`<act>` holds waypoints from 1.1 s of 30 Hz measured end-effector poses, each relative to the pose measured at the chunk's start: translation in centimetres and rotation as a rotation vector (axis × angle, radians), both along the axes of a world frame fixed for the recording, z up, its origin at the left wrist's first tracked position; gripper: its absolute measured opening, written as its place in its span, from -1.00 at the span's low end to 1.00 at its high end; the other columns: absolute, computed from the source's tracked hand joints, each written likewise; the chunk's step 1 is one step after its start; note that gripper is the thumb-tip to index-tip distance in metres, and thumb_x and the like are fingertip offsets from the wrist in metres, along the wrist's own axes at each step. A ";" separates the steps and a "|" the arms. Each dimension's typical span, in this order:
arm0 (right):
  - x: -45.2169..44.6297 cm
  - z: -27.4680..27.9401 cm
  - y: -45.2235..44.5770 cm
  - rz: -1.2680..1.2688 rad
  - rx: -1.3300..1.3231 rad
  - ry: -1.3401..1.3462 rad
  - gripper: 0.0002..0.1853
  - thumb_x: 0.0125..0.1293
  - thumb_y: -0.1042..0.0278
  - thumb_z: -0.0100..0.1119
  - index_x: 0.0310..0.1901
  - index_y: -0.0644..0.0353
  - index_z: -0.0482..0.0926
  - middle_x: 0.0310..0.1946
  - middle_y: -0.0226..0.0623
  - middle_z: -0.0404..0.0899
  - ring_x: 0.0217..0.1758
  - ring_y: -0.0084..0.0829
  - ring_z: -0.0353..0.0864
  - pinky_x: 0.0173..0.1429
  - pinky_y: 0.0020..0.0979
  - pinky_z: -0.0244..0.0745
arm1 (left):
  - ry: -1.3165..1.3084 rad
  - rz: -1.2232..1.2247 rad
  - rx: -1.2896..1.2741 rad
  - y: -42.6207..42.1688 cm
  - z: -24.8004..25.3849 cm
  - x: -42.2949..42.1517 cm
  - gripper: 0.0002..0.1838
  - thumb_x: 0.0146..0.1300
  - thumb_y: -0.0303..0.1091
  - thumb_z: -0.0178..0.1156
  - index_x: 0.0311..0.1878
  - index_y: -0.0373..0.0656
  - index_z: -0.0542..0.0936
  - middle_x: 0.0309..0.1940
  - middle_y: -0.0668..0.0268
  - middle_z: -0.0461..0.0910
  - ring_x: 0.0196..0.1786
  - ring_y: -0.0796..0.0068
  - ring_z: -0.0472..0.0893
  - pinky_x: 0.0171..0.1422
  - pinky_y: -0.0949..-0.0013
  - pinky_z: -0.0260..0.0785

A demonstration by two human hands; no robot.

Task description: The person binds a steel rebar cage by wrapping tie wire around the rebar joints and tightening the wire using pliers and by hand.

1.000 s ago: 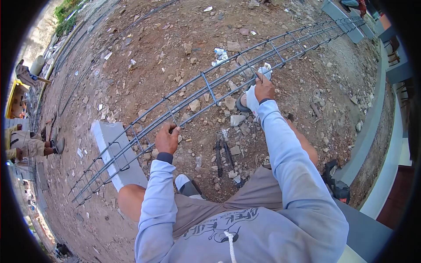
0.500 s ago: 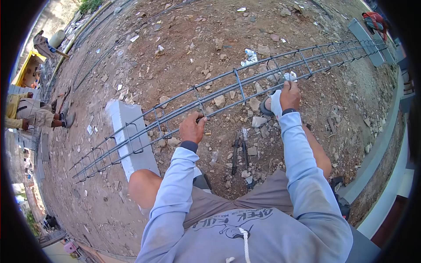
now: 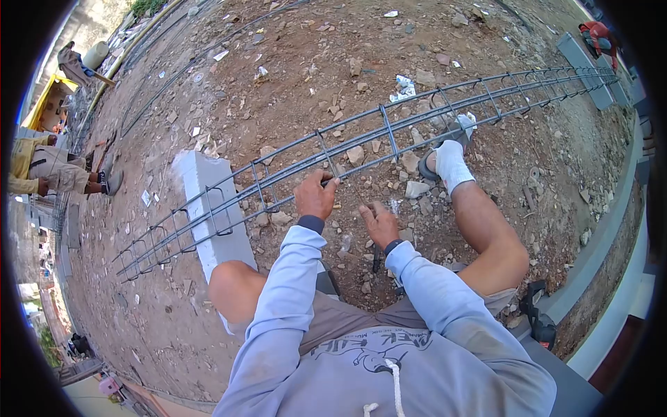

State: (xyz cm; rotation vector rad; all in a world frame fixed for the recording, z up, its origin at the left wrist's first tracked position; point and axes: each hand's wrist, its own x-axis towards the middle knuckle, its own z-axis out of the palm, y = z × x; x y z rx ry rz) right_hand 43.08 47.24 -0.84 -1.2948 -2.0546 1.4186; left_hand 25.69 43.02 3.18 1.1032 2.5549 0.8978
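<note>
A long rebar cage [image 3: 390, 132], made of thin bars and square stirrups, runs diagonally in front of me. My left hand [image 3: 316, 195] is closed at its near lower bar, thumb and forefinger pinched around the bar by a stirrup. Below the cage and just right of it, my right hand [image 3: 380, 224] has its fingers drawn together. Something thin, perhaps wire, seems to show at those fingertips, too fine to make out. Under the cage's left part lies a pale grey block [image 3: 224, 240]. A dark tool [image 3: 376, 258] on the ground is partly hidden by my right hand.
Stones and litter cover the dirt ground [image 3: 278, 76]. Another grey block [image 3: 585, 69] supports the cage's far right end, where a person in red [image 3: 597, 36] bends over. At left is another person in beige trousers [image 3: 59, 174]. A concrete edge [image 3: 590, 271] runs along the right.
My right hand has left the cage's right part and come down and left, close to my left hand. My left hand has shifted slightly right along the bar. The view has tilted slightly.
</note>
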 end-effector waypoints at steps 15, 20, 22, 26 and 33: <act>-3.2 -2.1 1.9 -0.163 -0.569 0.316 -0.68 0.26 0.50 -0.05 0.04 0.25 0.52 -0.14 -0.30 0.61 -0.31 -0.53 0.56 -0.18 -0.48 0.48 | -0.083 -0.004 0.058 -0.1 -0.8 -0.4 -0.75 0.03 -0.23 0.32 -0.29 -0.17 0.59 -0.35 0.17 0.65 -0.28 0.25 0.65 -0.18 0.28 0.45; -6.0 -2.2 3.2 -0.101 -0.635 0.475 -0.67 0.24 0.58 -0.05 0.05 0.30 0.51 -0.05 -0.28 0.57 -0.11 -0.47 0.55 0.02 -0.48 0.44 | -0.053 -0.030 0.146 -0.2 -0.8 -0.4 -0.69 0.03 -0.30 0.31 -0.15 -0.14 0.53 -0.35 0.17 0.66 -0.24 0.25 0.66 -0.16 0.27 0.45; -6.8 -2.4 3.4 -0.101 -0.658 0.570 -0.66 0.23 0.59 -0.04 0.04 0.32 0.51 -0.05 -0.25 0.56 -0.05 -0.45 0.54 0.07 -0.47 0.41 | -0.047 -0.029 0.128 -0.3 -0.5 -0.3 -0.67 0.03 -0.31 0.31 -0.12 -0.11 0.52 -0.35 0.17 0.66 -0.25 0.24 0.65 -0.16 0.27 0.45; -7.0 -2.1 3.8 -0.100 -0.649 0.486 -0.66 0.20 0.62 -0.03 0.03 0.34 0.52 -0.07 -0.22 0.57 0.00 -0.43 0.52 0.12 -0.45 0.38 | -0.050 -0.018 0.089 0.1 0.8 0.3 -0.64 0.03 -0.31 0.29 -0.05 -0.03 0.52 -0.35 0.21 0.66 -0.28 0.25 0.65 -0.15 0.26 0.44; -7.4 -3.3 4.3 0.027 -0.268 0.253 -0.76 0.14 0.41 0.13 -0.14 0.21 0.62 -0.22 -0.18 0.61 -0.14 -0.33 0.57 -0.03 -0.37 0.42 | -0.081 -0.067 0.037 -0.2 -0.9 -0.3 -0.55 0.04 -0.30 0.26 0.07 0.13 0.54 -0.25 0.27 0.65 -0.20 0.32 0.61 -0.02 0.27 0.30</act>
